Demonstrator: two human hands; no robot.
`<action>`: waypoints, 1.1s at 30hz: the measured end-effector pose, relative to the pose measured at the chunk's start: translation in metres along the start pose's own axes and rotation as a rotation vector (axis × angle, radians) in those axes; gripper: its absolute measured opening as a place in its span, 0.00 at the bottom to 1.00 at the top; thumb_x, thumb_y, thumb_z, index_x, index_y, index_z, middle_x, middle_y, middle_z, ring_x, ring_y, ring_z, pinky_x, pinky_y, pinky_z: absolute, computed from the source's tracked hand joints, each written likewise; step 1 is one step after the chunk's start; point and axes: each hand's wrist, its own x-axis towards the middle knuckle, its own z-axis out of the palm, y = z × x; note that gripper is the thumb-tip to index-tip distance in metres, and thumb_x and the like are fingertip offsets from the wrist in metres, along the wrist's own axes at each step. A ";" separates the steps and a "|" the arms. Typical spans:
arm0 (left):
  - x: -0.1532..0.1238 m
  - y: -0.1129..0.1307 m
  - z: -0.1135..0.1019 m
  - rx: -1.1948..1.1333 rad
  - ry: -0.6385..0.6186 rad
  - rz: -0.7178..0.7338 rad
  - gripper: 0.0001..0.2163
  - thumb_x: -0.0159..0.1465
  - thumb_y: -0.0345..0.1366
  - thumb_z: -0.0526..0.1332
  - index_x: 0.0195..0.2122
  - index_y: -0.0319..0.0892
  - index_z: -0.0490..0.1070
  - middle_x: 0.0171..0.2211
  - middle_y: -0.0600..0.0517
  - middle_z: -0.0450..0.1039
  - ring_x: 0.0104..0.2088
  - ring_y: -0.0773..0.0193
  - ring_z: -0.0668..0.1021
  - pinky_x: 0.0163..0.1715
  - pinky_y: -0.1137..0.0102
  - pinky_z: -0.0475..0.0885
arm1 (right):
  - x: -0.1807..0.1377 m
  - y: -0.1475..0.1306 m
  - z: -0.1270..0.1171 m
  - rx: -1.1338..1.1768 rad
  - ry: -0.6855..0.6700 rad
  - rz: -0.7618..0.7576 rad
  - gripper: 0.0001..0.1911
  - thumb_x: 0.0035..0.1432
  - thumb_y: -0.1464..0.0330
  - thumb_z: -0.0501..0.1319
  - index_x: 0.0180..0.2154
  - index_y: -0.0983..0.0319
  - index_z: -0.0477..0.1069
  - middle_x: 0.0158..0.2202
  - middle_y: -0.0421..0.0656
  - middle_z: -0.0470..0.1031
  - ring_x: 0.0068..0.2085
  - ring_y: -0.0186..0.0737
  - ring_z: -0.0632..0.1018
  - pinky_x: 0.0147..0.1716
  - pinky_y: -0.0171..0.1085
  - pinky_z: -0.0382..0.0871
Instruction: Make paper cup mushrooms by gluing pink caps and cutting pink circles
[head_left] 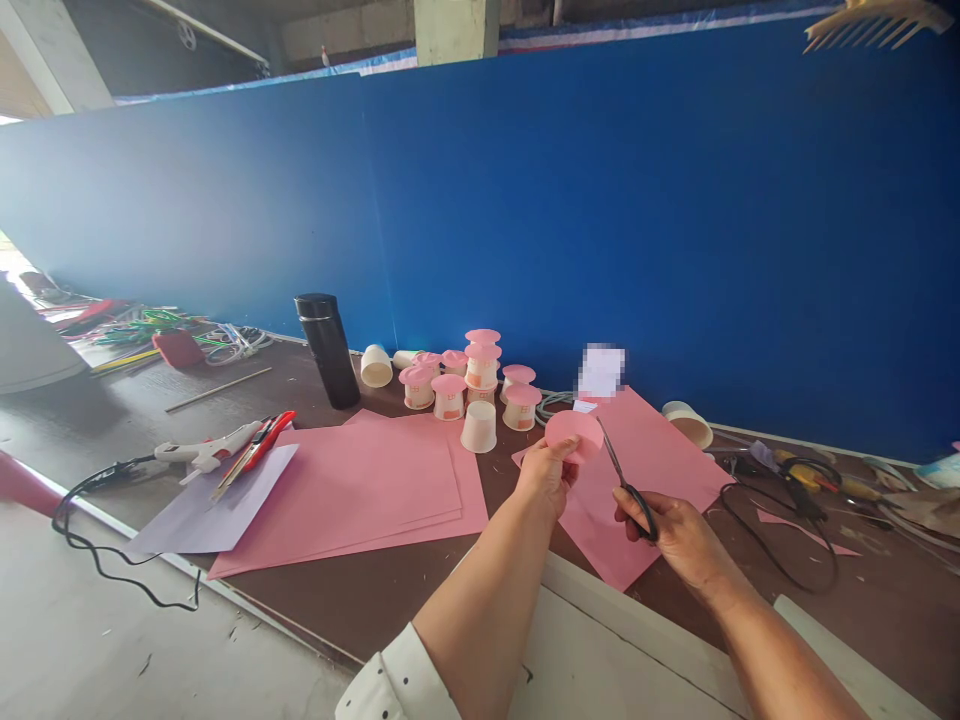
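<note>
My left hand pinches a round pink paper disc and holds it up above the table. My right hand grips black-handled scissors, whose blades point up and left and touch the disc's right edge. Under both hands lies a pink paper sheet. Behind them stand several upside-down white paper cups, most topped with pink discs, and one plain cup in front.
A stack of pink sheets and a pale lilac sheet lie to the left, with a glue gun, red-handled cutters and its black cord. A black flask stands behind. Cables and tools clutter the right. A blue wall runs along the back.
</note>
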 end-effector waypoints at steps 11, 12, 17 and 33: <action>0.001 -0.001 -0.003 0.057 -0.006 0.012 0.11 0.49 0.28 0.71 0.33 0.38 0.73 0.29 0.52 0.72 0.24 0.75 0.70 0.22 0.80 0.64 | 0.000 0.001 -0.001 -0.001 0.001 0.000 0.29 0.54 0.42 0.54 0.22 0.60 0.74 0.20 0.42 0.72 0.27 0.40 0.71 0.30 0.36 0.62; 0.001 -0.001 -0.003 0.053 -0.007 0.014 0.11 0.48 0.28 0.71 0.33 0.38 0.73 0.29 0.52 0.72 0.24 0.75 0.70 0.23 0.80 0.64 | 0.000 0.003 -0.001 0.004 0.005 0.006 0.29 0.54 0.42 0.55 0.22 0.60 0.74 0.20 0.42 0.73 0.28 0.41 0.72 0.30 0.36 0.62; -0.003 0.001 -0.001 -0.022 -0.034 -0.007 0.11 0.48 0.28 0.71 0.30 0.38 0.71 0.26 0.54 0.70 0.22 0.77 0.68 0.22 0.81 0.64 | 0.004 0.010 -0.001 0.053 0.042 0.071 0.27 0.52 0.43 0.57 0.24 0.60 0.75 0.22 0.43 0.75 0.31 0.43 0.74 0.34 0.36 0.64; -0.005 0.001 -0.001 -0.094 -0.123 0.010 0.16 0.45 0.27 0.72 0.34 0.39 0.71 0.29 0.55 0.72 0.24 0.76 0.70 0.24 0.80 0.65 | 0.006 0.011 -0.004 0.095 0.011 0.099 0.28 0.52 0.42 0.57 0.26 0.59 0.76 0.25 0.43 0.76 0.34 0.43 0.75 0.36 0.36 0.64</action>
